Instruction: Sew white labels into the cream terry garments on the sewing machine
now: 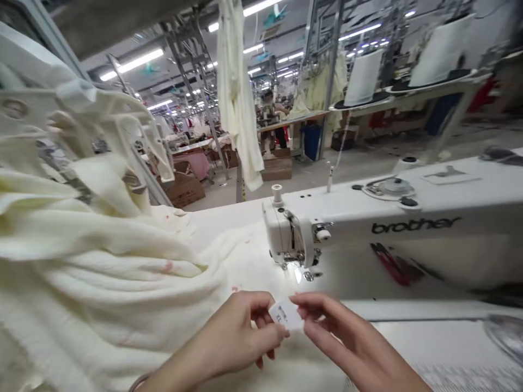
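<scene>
A small white clothing label (287, 316) with dark print is held up between both hands, just in front of the sewing machine's needle area. My left hand (245, 329) pinches its left side between thumb and fingers. On the label's right edge, my right hand (339, 329) closes thumb and fingertips. Cream fabric (134, 305) with small pinkish marks spreads under the hands and heaps up at the left, reaching toward the presser foot. The white sewing machine head (288, 231) stands beyond the hands, its lamp lit at the needle.
Red-handled snips (390, 264) lie on the machine bed under the arm. White thread cones (363, 79) stand on a shelf behind. A cream garment (237, 92) hangs past the table's far edge. White plastic hanger parts (155, 147) rise at the left. A round clear dish (506, 335) sits at right.
</scene>
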`<state>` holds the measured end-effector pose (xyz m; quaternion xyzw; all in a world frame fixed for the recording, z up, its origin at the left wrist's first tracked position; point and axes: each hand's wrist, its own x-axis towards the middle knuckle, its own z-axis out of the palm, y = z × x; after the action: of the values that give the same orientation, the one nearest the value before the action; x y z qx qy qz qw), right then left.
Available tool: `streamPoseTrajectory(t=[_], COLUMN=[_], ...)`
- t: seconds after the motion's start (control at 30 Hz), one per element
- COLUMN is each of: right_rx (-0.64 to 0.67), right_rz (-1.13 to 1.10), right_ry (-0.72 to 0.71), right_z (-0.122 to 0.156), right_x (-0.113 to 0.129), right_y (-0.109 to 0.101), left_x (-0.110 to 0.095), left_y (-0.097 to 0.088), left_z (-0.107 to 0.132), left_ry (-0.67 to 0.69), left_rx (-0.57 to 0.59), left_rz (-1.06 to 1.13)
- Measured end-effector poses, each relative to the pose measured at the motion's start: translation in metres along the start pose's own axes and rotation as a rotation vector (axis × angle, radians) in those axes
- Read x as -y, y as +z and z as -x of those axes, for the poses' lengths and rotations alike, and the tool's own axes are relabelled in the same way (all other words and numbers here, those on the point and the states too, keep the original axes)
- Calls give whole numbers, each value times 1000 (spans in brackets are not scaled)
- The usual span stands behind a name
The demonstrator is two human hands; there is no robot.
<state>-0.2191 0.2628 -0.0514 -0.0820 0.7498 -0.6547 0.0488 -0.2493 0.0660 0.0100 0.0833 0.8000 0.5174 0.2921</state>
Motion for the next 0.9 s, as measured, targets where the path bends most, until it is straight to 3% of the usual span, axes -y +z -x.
streamPoseTrajectory(t=[0.03, 0.13, 0.27, 0.37, 0.5, 0.6, 0.67, 0.73, 0.83, 0.9], right_rx=[77, 121, 48, 23, 16, -29, -147, -267, -314, -310], right_rz=[-67, -171, -137, -105, -112, -64, 75, 322, 759, 954], right_ry=[20, 55, 51, 53, 61, 36, -59, -241, -549, -653], right_z=[-7, -21, -21, -20, -21, -20, -16, -10, 4, 11], right_x=[11, 24, 15, 9, 6, 0, -12, -30, -63, -79], right_y=[5, 18, 24, 23, 19, 13, 9, 6, 7, 10], left_x=[3, 6, 8, 12, 11, -1, -10, -11, 5, 18], left_y=[2, 1, -2, 0, 6, 4, 1, -2, -5, -4], left_z=[1, 0, -5, -9, -12, -20, -33, -52, -79, -89], left_ry=[-5, 4, 75, 63, 17, 11, 36, 28, -67, -111], left_rx=[16, -9, -102, -99, -114, -153, -200, -236, -234, -228], left_rz=[-39, -82, 82, 225, 238, 150, -5, -197, -347, -336])
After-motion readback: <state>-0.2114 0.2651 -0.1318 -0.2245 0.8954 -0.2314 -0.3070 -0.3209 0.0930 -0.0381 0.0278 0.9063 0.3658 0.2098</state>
